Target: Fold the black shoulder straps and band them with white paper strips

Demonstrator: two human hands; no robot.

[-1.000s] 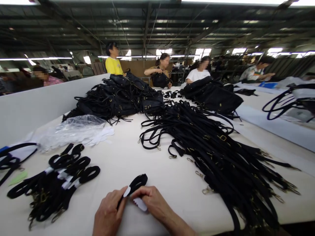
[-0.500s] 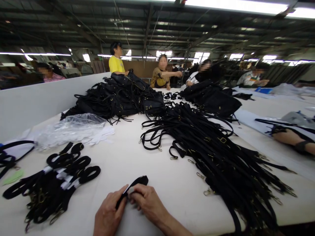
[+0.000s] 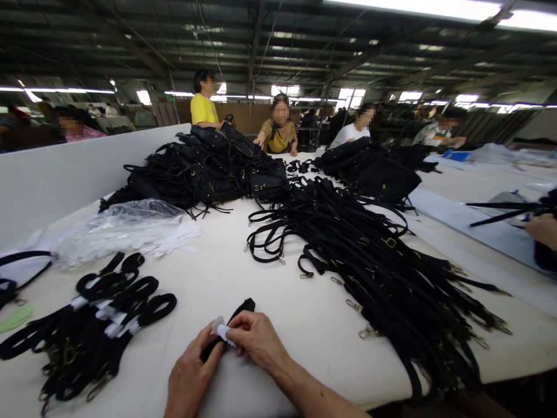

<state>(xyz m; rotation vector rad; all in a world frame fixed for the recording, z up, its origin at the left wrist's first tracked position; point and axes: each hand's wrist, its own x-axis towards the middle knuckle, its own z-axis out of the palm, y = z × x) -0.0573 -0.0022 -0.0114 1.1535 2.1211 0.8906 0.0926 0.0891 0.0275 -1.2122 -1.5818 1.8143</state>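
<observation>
At the near middle of the table, my left hand is closed around a folded black strap, whose free end points away from me. My right hand pinches a small white paper strip against the strap, with one end of the strip standing up by my left thumb. Left of my hands lie several coiled black straps with white bands around them and metal clips. On the right is a large heap of loose black straps with gold-coloured buckles and snap hooks.
Black bags are piled at the back left, more black bags at the back right. Clear plastic and white strips lie at the left. A co-worker's hand holds black material at the right edge. Several people stand or sit beyond the table.
The white strip now shows, raised between my hands over the strap. At the right, the co-worker's hand has shifted and lifted black material. The whole view has turned slightly.
</observation>
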